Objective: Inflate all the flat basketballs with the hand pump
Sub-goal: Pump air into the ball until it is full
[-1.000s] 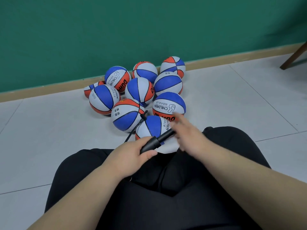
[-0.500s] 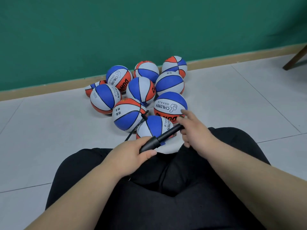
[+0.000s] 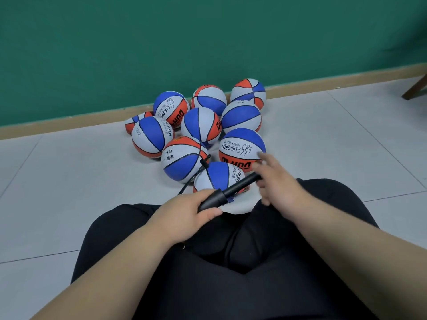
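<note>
Floor [image 3: 57, 181]: grey tiles, meeting a green wall [image 3: 92, 54] at a tan skirting board [image 3: 69, 122].

Basketballs [image 3: 201, 125]: ten, in blue, white and orange, packed together on the floor just beside the skirting board. The leftmost ball [image 3: 133, 121] showed only in part behind its neighbour. Two carried the word CHILDREN.

Left grip [image 3: 184, 215]: closed round the thick black barrel of the hand pump [image 3: 231, 190], thumb laid along the near side. It sat over my lap, just short of the balls.

Hose [image 3: 196, 179]: thin and black, running from under my left grip up to the top left edge of the nearest ball [image 3: 217, 175]. The join was too small for me to make out.

Hand pump: tilted, barrel low at the left and thin rod rising to the right across the nearest ball. That ball lay on the floor between my knees, touching the balls behind it.

Right grip [image 3: 279, 183]: blurred, curled on the pump's handle end with the forefinger sticking out over a CHILDREN ball [image 3: 241, 146].

Trousers [image 3: 231, 285]: black, filling the lower middle of the view.

Chair leg [image 3: 413, 90]: brown and slanted, at the far right edge, well apart from the balls.
</note>
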